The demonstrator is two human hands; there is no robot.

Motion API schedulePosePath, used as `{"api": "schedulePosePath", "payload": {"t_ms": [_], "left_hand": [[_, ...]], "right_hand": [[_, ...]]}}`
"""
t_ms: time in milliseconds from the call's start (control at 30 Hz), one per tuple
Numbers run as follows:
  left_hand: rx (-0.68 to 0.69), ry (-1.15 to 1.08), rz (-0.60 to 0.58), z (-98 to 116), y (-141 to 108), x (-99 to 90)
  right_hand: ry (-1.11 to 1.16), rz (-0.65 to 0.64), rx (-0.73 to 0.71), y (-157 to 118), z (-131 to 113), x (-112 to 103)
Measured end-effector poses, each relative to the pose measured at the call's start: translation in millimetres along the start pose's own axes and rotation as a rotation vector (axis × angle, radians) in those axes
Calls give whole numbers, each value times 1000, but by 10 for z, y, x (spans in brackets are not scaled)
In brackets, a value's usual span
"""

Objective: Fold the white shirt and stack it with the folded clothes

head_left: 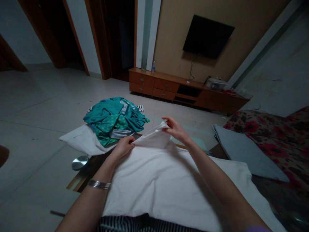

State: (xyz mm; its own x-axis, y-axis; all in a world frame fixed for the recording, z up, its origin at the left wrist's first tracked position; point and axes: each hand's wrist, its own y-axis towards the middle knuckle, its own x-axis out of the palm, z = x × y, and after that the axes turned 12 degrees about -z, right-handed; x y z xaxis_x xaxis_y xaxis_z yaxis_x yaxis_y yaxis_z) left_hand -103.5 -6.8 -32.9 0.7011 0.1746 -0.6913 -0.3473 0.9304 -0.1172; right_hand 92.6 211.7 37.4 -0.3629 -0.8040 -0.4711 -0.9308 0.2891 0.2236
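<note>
A white shirt (154,180) lies spread over a low glass-topped table in front of me, its lower part soft with wrinkles. My left hand (124,147) has its fingers closed on the far edge of the cloth, near the left. Farther right, my right hand (175,130) pinches the same far edge and holds it raised, so a flap stands up between the two hands. The tips of my left fingers are partly hidden in the fabric.
A pile of green and teal clothes (113,119) sits on white cloth (83,140) at the table's far left. A round metal piece (80,162) shows at the table's left corner. A folded grey cloth (248,151) lies at right, beside a floral-covered sofa (272,138).
</note>
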Motion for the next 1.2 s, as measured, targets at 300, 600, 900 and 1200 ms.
{"api": "schedulePosePath", "payload": {"t_ms": [300,600,900,1200], "left_hand": [[27,-71,3,-103,83,53],[25,70,41,-29,71,26],[0,125,42,-62,107,29],[18,453,126,49,72,36]], "right_hand": [[-691,-424,-284,-1438,-505,740],[-623,-71,89,-1543,169,-9],[-462,-44,158,-1065,936,-88],[-377,144,143,-1007,1119,1]]}}
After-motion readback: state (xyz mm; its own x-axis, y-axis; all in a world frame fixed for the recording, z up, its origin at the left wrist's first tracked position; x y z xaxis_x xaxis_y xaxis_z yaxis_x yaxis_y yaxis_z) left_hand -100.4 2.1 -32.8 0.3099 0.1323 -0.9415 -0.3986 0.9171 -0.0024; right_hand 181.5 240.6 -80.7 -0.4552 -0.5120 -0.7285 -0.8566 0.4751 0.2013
